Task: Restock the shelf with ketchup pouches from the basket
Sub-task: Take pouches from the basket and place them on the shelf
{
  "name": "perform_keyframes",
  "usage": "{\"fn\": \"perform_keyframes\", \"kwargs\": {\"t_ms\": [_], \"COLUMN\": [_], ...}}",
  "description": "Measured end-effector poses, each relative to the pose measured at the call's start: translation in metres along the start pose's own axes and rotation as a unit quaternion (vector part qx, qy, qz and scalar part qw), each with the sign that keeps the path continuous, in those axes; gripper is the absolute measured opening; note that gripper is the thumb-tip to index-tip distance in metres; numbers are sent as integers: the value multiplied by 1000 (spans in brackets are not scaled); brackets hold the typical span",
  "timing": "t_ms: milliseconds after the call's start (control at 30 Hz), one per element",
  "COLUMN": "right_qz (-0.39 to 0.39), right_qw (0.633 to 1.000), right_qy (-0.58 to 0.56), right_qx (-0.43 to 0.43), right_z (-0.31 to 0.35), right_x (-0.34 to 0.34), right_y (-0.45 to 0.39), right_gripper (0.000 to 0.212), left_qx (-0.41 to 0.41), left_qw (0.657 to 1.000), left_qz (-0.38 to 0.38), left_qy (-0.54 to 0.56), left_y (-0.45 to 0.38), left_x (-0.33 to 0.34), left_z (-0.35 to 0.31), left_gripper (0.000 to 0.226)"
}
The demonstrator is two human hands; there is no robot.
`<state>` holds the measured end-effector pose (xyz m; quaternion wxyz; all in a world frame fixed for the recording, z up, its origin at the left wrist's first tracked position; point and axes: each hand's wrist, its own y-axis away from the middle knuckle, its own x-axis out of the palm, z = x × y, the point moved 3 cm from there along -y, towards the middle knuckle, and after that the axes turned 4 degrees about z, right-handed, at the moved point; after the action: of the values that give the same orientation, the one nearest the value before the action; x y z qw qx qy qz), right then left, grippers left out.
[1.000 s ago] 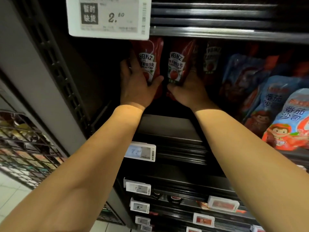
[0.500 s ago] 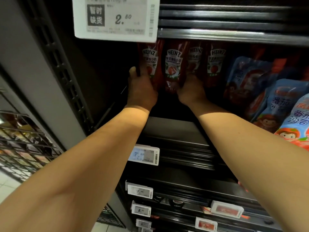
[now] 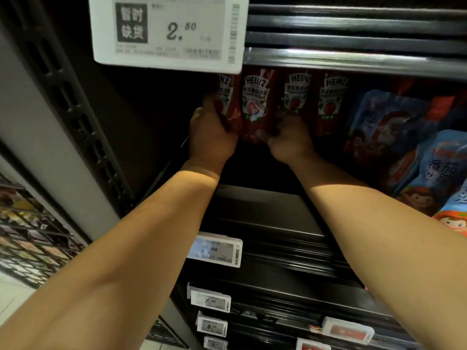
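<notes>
Four glossy red plastic ketchup pouches (image 3: 255,102) stand shelved at 12 o'clock; your left hand (image 3: 212,135) and right hand (image 3: 290,140) each grip one, basket unseen.

Supermarket aisle, dark shelf (image 3: 265,210) edged with electronic price tags (image 3: 214,251), large price label (image 3: 169,31) overhead, rows of sauce pouches (image 3: 255,102)

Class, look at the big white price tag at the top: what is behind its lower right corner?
The upper left part of the leftmost Heinz ketchup pouch, which the left hand grips. Its covered lettering cannot be read.
</notes>
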<state>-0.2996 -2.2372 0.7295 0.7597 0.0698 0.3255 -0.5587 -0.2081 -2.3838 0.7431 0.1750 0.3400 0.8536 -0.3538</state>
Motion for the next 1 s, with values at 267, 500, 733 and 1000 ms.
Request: {"fn": "perform_keyframes", "kwargs": {"t_ms": [267,500,733,1000], "right_qz": [-36,-38,-30,2], "right_qw": [999,997,994,987], "right_qy": [12,65,94,159], "right_qx": [-31,-30,-47,-33], "right_z": [7,8,6,7], "right_x": [-3,-3,-3,-17], "right_y": [14,10,9,36], "right_gripper": [46,35,35,32], "left_qx": [13,4,-4,7], "left_qw": [999,997,998,1000], "left_qz": [-19,-21,-4,30], "left_qy": [-47,-74,-58,-2], "left_y": [4,2,4,30], "left_x": [-6,-4,-7,-27], "left_z": [-5,-3,-6,-7], "left_gripper": [64,69,71,66]}}
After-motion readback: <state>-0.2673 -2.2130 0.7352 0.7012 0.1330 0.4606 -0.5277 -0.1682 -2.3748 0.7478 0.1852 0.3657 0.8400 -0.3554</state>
